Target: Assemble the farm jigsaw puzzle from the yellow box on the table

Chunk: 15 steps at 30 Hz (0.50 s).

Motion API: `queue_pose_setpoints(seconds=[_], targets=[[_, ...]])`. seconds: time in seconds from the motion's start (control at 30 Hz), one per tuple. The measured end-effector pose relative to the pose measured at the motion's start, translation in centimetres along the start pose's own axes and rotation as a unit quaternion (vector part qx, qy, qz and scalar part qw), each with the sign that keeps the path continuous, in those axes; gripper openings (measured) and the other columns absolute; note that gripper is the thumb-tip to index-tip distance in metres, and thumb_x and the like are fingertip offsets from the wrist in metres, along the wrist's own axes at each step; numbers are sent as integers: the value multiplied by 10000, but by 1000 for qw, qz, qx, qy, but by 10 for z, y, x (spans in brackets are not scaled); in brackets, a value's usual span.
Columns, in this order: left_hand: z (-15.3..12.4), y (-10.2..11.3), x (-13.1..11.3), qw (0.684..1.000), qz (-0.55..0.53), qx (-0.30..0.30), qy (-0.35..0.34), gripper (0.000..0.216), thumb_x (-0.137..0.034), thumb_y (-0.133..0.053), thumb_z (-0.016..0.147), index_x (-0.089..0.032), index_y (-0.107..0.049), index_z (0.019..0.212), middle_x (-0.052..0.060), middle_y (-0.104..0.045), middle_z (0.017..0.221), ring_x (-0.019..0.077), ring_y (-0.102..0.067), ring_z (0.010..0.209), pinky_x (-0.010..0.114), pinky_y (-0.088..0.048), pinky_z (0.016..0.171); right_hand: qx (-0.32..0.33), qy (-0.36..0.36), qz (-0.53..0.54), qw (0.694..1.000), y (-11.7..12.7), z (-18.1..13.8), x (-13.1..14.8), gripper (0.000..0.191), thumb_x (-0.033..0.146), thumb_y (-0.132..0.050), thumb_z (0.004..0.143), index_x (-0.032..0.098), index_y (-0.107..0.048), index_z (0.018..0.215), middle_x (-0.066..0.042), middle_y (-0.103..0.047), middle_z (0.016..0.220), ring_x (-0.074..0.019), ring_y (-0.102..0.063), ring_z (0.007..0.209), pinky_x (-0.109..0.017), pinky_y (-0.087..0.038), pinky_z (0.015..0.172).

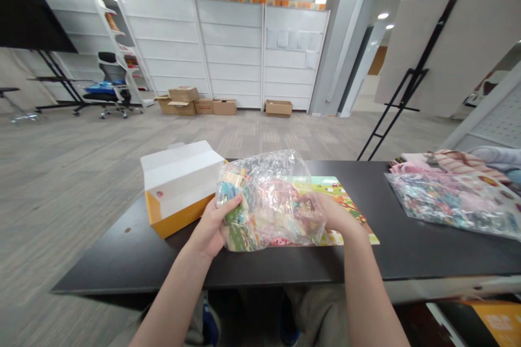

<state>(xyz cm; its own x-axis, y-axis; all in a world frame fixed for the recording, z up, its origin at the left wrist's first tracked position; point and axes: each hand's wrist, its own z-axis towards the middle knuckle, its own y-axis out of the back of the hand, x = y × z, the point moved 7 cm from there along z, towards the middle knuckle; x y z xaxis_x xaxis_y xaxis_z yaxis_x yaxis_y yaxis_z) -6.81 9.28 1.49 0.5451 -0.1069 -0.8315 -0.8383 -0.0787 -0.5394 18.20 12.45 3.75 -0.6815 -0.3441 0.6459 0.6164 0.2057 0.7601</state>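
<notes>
A clear plastic bag point(277, 200) filled with colourful printed pieces is held up over the black table. My left hand point(215, 222) is closed on its left end, thumb across the front. At the bag's right end, my right hand point(321, 209) reaches in or behind the plastic; the crinkled, shiny film hides its fingers. Partly covered by the bag, a bright picture board point(340, 190) with a farm-like scene lies flat on the table. Left of the bag stands an open yellow and white box point(183, 173), its lid raised.
On the right of the black table point(407, 255) lie another clear bag of small colourful pieces point(456, 195) and folded fabrics point(468, 162). A yellow and black package point(488, 320) sits below the table edge. Cardboard boxes point(183, 100) and white shelving stand farther back.
</notes>
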Motion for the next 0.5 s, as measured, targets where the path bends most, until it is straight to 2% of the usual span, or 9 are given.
queue_pose_setpoints(seconds=[0.07, 0.13, 0.2, 0.27, 0.3, 0.33, 0.4, 0.47, 0.5], targets=[[0, 1, 0, 1000, -5, -3, 2, 524, -240, -891, 656, -129, -693, 1128, 113, -787, 986, 286, -764, 890, 360, -645, 805, -45, -2, -8, 999, 7, 2, -4, 215, 346, -718, 710, 175, -767, 829, -99, -771, 907, -274, -683, 840, -338, -499, 730], [0, 2, 0, 1000, -6, -7, 4, 515, -239, -895, 651, -127, -697, 1113, 115, -788, 976, 288, -765, 890, 359, -645, 802, -151, -23, 0, 988, 25, -1, -9, 256, 383, -704, 735, 171, -754, 868, -113, -758, 928, -267, -676, 849, -352, -508, 733], [0, 2, 2, 1000, 0, -5, 7, 497, -245, -896, 655, -128, -702, 1098, 115, -790, 968, 287, -766, 885, 360, -645, 801, -275, -48, 45, 959, 47, -10, -12, 290, 421, -673, 785, 168, -732, 913, -108, -745, 903, -236, -667, 796, -344, -512, 697], [1, 0, 4, 1000, 12, 8, 11, 471, -251, -893, 668, -131, -708, 1085, 116, -790, 970, 283, -767, 880, 363, -643, 807, -333, -42, 124, 934, 60, -20, -8, 305, 456, -665, 819, 169, -710, 910, -83, -728, 823, -194, -646, 697, -314, -509, 635], [1, -2, 5, 1000, 18, 18, 12, 461, -256, -891, 676, -132, -711, 1082, 119, -790, 978, 282, -768, 882, 367, -640, 814, -318, -26, 167, 933, 59, -21, -2, 310, 470, -667, 829, 170, -705, 896, -69, -718, 785, -176, -633, 653, -298, -507, 605], [0, -4, 7, 999, 23, 27, 12, 452, -263, -890, 683, -132, -714, 1078, 123, -789, 988, 282, -768, 885, 370, -638, 823, -272, -5, 201, 941, 54, -19, 6, 317, 482, -667, 838, 170, -706, 883, -57, -710, 755, -163, -624, 622, -286, -507, 581], [-1, -9, 8, 999, 32, 43, 9, 447, -282, -890, 688, -134, -721, 1074, 130, -786, 1013, 283, -767, 896, 378, -632, 839, -117, 38, 227, 966, 31, -13, 27, 335, 497, -647, 869, 174, -730, 895, -40, -702, 721, -157, -621, 596, -280, -521, 565], [-3, -13, 9, 998, 42, 54, 5, 469, -293, -897, 681, -142, -721, 1089, 131, -783, 1033, 287, -765, 907, 389, -625, 857, 4, 77, 208, 975, 5, -8, 46, 337, 497, -621, 902, 198, -761, 966, -39, -721, 763, -180, -656, 657, -312, -566, 630], [-4, -15, 10, 997, 47, 58, 4, 485, -297, -901, 675, -145, -719, 1098, 131, -782, 1037, 290, -764, 914, 395, -622, 866, 22, 96, 194, 976, -4, -5, 52, 327, 493, -617, 913, 218, -767, 1005, -45, -736, 819, -201, -679, 728, -339, -584, 695]])
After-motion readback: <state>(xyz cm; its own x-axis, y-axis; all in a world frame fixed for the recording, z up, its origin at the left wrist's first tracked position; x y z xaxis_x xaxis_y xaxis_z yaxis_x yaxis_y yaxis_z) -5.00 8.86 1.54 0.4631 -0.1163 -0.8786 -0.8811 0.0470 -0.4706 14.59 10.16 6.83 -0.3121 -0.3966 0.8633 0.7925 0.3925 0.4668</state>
